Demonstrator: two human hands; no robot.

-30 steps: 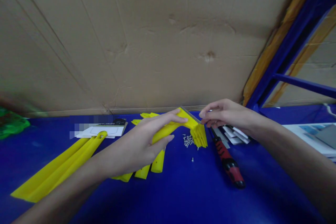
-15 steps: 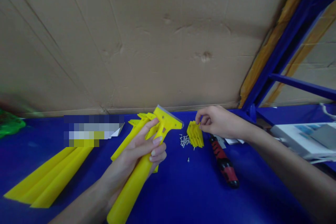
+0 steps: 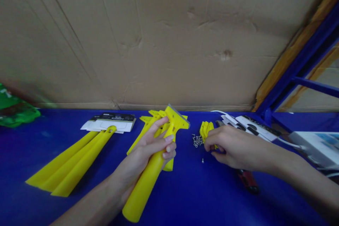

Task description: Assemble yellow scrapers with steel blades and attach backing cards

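My left hand [image 3: 156, 146] is wrapped round the handle of a yellow scraper [image 3: 144, 187], its blade end tilted up and to the right. At the right edge of a small stack of yellow plastic pieces [image 3: 205, 129], my right hand [image 3: 233, 144] has its fingers curled together; what they hold, if anything, is hidden. A pile of small screws [image 3: 196, 141] lies just left of that stack, and a single screw [image 3: 202, 160] rests nearer me. Below my right hand, the red and black handle of a screwdriver [image 3: 248, 182] shows in part; its front is covered.
More yellow scrapers [image 3: 145, 130] lie behind my left hand. Further left are yellow handles [image 3: 76, 162] with printed cards [image 3: 113, 122]. More cards [image 3: 256, 127] and a white box [image 3: 317, 144] are at the right. A green bag [image 3: 16, 107] sits far left; cardboard [image 3: 169, 42] stands behind.
My right hand has moved down from the top of the yellow stack to its right side, now covering part of the screwdriver. My left hand keeps the scraper. The view has shifted left.
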